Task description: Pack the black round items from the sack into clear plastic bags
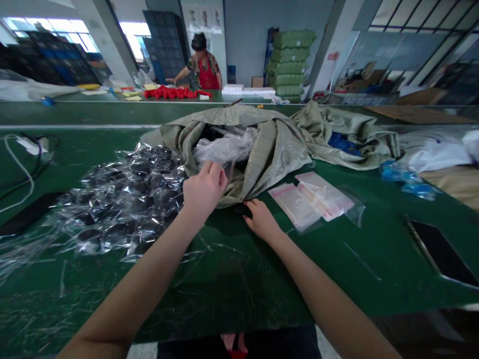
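At the front edge of the olive sack (pixel 277 149), right hand (pixel 261 219) with thumb and fingers closed about a small black item (pixel 243 210), partly hidden; before the sack's mouth, left hand (pixel 204 188) with fingers curled shut, any held thing impossible to tell; inside, crumpled clear plastic (pixel 224 147); left of the sack, plastic-wrapped black pieces (pixel 140 194) heaped on the green desk (pixel 224 299); right of it, flat clear bags (pixel 294 204), then a phone (pixel 441 249); beyond it, a person in a red apron (pixel 207 75).
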### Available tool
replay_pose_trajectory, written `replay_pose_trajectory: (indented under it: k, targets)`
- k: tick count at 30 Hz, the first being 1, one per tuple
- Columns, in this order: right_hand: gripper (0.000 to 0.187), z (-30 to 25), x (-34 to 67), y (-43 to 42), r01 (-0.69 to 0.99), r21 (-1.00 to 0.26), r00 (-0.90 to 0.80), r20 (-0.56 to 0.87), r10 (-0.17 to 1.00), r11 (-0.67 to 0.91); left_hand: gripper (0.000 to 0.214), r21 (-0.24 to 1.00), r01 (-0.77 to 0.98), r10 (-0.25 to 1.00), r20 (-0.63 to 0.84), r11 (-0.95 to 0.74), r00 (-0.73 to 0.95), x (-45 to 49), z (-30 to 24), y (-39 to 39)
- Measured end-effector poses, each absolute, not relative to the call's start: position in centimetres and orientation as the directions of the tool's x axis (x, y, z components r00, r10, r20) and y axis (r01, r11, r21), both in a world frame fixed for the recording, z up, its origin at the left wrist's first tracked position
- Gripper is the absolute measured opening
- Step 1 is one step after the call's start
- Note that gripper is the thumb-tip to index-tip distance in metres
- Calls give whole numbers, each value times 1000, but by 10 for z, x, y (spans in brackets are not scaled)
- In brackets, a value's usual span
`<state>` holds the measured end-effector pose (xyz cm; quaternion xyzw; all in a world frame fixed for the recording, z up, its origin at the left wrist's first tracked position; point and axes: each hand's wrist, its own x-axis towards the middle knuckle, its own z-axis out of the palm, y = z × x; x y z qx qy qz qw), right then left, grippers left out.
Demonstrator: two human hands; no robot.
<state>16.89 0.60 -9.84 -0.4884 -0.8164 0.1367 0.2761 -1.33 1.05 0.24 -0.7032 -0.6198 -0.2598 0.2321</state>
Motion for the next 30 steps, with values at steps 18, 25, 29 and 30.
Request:
replay_pose_trajectory:
  k: [18, 25, 29, 30]
  targets:
    - [50, -74, 162, -11, -114, -950, 60, 286, 956, 292, 23, 0, 944, 909, 272, -329, 317, 18, -33, 8]
    - [48, -91, 167, -7, 86, -942, 126, 334, 934, 325, 24, 157, 949, 922, 321, -275, 214, 17, -25, 7]
    - [52, -91, 167, -7, 165, -901, 91, 418, 904, 400, 17, 266, 910, 905, 372, -318, 208, 16, -21, 7]
    - [50, -91, 167, -8, 210, -882, 82, 447, 891, 423, 16, 281, 901, 902, 377, -330, 213, 16, -21, 7]
